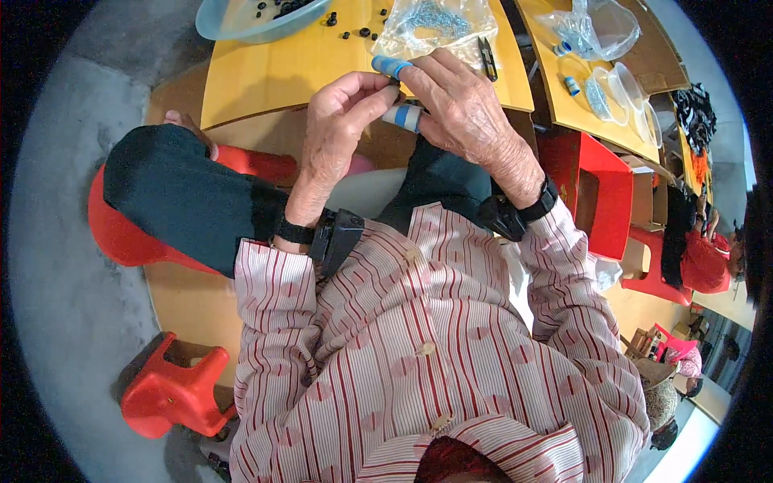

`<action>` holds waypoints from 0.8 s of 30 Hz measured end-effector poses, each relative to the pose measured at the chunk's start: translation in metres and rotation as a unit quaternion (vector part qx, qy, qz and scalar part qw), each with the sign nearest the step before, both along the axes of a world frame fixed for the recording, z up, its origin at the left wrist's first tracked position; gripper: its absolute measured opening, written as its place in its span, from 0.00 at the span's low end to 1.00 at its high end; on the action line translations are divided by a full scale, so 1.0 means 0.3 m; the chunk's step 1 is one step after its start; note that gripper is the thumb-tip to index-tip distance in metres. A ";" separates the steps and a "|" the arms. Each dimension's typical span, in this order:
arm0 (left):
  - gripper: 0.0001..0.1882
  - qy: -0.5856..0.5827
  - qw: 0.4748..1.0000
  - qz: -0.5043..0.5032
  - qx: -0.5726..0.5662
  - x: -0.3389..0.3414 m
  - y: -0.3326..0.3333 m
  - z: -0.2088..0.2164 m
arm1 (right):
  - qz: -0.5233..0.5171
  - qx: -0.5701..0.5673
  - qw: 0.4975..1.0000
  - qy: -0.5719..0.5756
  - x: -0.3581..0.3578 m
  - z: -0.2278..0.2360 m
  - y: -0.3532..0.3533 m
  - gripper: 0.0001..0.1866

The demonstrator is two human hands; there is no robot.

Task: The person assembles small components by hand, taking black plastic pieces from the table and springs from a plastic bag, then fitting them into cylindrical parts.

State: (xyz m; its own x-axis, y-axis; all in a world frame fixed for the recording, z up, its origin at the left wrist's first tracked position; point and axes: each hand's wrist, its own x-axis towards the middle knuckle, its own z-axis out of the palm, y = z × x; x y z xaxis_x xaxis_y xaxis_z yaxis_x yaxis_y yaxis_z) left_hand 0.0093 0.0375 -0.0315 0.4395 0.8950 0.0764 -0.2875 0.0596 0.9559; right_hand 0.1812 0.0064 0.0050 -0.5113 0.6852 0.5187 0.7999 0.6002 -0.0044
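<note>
Both hands meet above the near edge of the yellow table. My left hand [342,117] is closed, its thumb and index finger pinching a small black part [394,83], mostly covered by fingers. My right hand [471,105] curls in from the other side, its fingers closed around the same spot. Blue tape [390,66] wraps its index finger, and blue-and-white tape [403,118] its thumb. Just beyond lies a clear plastic bag [390,36] with a heap of small silvery-blue pieces [439,18]. Black thread snips [487,59] rest at the bag's right edge.
A pale blue basin [266,32] of black parts stands at the far left, with loose black parts [365,32] beside it. At right, another table holds clear plastic tubs [616,92] and tape rolls [572,85]. Red crates [604,193] stand below; a red stool [173,390] is lower left. People sit far right.
</note>
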 end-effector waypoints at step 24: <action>0.14 0.021 0.995 -0.081 -0.047 -0.024 0.022 -0.014 | 0.013 -0.035 0.998 0.059 0.021 -0.023 -0.010 0.24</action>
State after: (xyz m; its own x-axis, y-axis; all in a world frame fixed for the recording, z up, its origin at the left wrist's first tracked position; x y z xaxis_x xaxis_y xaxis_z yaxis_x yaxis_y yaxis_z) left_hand 0.0021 0.0441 -0.0356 0.5796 0.8145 -0.0258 -0.2264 0.1914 0.9550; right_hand 0.1876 0.0034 -0.0019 -0.4672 0.7096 0.5274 0.7758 0.6151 -0.1404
